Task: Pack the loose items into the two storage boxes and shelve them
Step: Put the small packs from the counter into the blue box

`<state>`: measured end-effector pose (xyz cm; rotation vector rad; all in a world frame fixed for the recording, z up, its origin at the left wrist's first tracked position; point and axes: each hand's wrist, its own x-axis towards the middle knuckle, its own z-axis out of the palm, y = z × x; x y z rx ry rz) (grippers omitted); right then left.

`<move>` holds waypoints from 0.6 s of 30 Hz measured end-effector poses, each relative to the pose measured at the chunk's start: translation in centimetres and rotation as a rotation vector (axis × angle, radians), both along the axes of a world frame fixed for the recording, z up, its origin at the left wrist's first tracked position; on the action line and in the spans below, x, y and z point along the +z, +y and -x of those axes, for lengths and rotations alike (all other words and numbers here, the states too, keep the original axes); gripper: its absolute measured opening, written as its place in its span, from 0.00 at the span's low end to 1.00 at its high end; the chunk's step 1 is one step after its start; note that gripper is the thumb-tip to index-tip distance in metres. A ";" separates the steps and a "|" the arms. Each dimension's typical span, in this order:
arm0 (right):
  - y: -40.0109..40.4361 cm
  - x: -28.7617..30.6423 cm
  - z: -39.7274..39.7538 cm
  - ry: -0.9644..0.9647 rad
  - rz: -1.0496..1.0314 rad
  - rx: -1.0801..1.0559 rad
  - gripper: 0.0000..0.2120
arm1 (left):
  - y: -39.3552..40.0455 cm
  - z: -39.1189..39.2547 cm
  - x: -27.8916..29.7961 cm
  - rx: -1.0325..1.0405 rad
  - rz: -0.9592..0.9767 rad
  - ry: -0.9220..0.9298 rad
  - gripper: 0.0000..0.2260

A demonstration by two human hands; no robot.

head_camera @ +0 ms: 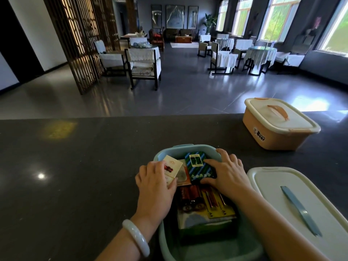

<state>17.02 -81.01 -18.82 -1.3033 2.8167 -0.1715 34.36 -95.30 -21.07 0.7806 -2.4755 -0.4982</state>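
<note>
Low in the frame, the left hand [155, 182] pinches a cream packet [171, 167] and the right hand [225, 173] presses flat on a striped tin [199, 165] inside the blue box [212, 251], where untidy stacking could stop its lid [293, 202] seating.

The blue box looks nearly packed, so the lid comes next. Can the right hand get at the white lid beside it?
Probably yes: the white lid lies just right of the right hand, handle up, nothing between them.
</note>
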 end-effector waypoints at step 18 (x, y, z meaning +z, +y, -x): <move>0.2 -0.4 -0.2 0.011 0.007 0.005 0.33 | 0.9 3.6 2.0 0.125 0.191 -0.240 0.25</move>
